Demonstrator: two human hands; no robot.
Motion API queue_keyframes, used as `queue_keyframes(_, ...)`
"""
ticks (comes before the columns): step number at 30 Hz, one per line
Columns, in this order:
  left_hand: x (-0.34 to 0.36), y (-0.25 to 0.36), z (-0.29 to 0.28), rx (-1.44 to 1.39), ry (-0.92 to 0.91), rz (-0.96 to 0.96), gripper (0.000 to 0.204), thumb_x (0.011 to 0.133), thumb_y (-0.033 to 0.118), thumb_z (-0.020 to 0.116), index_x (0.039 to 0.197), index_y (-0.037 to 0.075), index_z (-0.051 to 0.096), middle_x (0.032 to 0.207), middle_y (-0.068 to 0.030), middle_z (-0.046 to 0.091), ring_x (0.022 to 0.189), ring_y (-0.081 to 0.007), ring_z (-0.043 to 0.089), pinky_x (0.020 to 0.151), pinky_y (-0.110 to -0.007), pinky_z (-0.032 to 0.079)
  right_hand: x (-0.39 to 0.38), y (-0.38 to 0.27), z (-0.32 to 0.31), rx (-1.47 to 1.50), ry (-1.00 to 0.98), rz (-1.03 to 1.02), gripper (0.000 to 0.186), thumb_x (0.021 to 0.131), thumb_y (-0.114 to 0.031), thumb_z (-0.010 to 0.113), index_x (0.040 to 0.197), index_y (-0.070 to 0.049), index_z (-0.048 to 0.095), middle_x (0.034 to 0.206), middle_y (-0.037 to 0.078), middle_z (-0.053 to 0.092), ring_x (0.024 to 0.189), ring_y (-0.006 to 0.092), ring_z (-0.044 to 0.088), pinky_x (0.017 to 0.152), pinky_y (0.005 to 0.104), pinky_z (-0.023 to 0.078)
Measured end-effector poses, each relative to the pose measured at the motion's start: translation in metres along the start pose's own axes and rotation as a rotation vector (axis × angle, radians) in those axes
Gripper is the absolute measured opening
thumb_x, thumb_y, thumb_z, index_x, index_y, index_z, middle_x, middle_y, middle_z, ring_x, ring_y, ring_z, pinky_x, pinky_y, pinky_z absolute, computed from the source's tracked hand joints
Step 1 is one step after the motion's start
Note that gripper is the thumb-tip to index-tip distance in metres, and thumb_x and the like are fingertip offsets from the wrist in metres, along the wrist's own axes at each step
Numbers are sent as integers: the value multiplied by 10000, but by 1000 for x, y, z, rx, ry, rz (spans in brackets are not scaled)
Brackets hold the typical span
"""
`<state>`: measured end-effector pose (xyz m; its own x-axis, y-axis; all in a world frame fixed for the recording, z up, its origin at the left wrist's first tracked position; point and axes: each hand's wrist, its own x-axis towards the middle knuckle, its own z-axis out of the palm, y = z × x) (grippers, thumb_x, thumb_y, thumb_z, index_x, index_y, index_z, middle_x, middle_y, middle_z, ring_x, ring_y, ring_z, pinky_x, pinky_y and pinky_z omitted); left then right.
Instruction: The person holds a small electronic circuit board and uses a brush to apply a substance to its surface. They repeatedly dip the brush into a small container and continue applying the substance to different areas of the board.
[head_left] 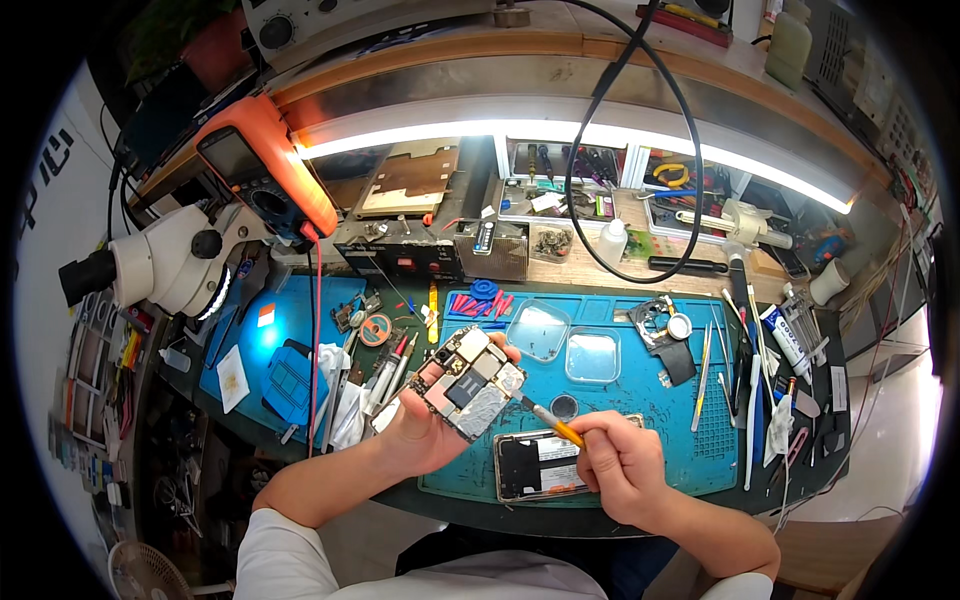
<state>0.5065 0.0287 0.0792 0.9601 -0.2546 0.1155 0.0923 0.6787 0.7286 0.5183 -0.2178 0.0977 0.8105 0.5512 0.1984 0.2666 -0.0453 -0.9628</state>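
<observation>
Raised over the blue mat (462,460), a phone circuit board (470,386) with metal shields and a grey smeared patch lies in my left hand (425,432), thumb and fingers closed round its edges. My right hand (625,465) pinches a small brush (563,429) with an orange handle and metal collar. Its dark tip is at the board's right edge; I cannot tell whether it touches. Below, partly hidden by my right hand, an opened phone housing (520,467) rests on the mat. A small round dark-topped container (564,407) stands just beyond the brush.
Two clear plastic boxes (593,356) and a phone part with a round piece (660,325) sit farther back. Tweezers (703,375) and other tools line the right. A microscope (170,262) and orange multimeter (268,165) stand left. A black cable (690,110) loops above the bench.
</observation>
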Motion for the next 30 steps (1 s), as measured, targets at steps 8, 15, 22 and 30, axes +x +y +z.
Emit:
queue_keyframes(8, -1, -1, 0, -47, 5, -17, 1100, 669, 686, 728, 1453, 37, 312, 1420, -120, 421, 1335, -218, 443, 1141, -371, 361, 1, 1, 0, -74, 20, -35, 152, 1000, -39, 489, 1089, 13, 601, 628, 57, 586, 501, 129, 569, 470, 276, 429)
queue_keyframes(15, -1, 1, 0, -52, -2, -31, 1110, 667, 693, 723, 1458, 37, 303, 1425, -103, 425, 1336, -188, 443, 1143, -337, 357, 0, 13, 2, -349, 196, -274, 177, 928, 8, 554, 1094, -11, 612, 794, 130, 680, 542, 228, 620, 487, 325, 460)
queue_keyframes(22, -1, 0, -3, -77, -4, -38, 1124, 671, 682, 725, 1477, 34, 286, 1440, -100, 430, 1336, -187, 445, 1147, -335, 352, 5, 13, 2, -436, 237, -421, 234, 895, 20, 593, 1128, -8, 605, 851, 120, 693, 555, 230, 606, 494, 333, 460)
queue_keyframes(30, 0, 2, 1, -55, 4, -26, 1114, 674, 669, 736, 1481, 46, 287, 1455, -99, 427, 1340, -191, 448, 1140, -335, 362, 8, 12, 6, -459, 182, -507, 377, 867, 57, 600, 1240, 12, 576, 775, 116, 634, 557, 230, 572, 487, 332, 450)
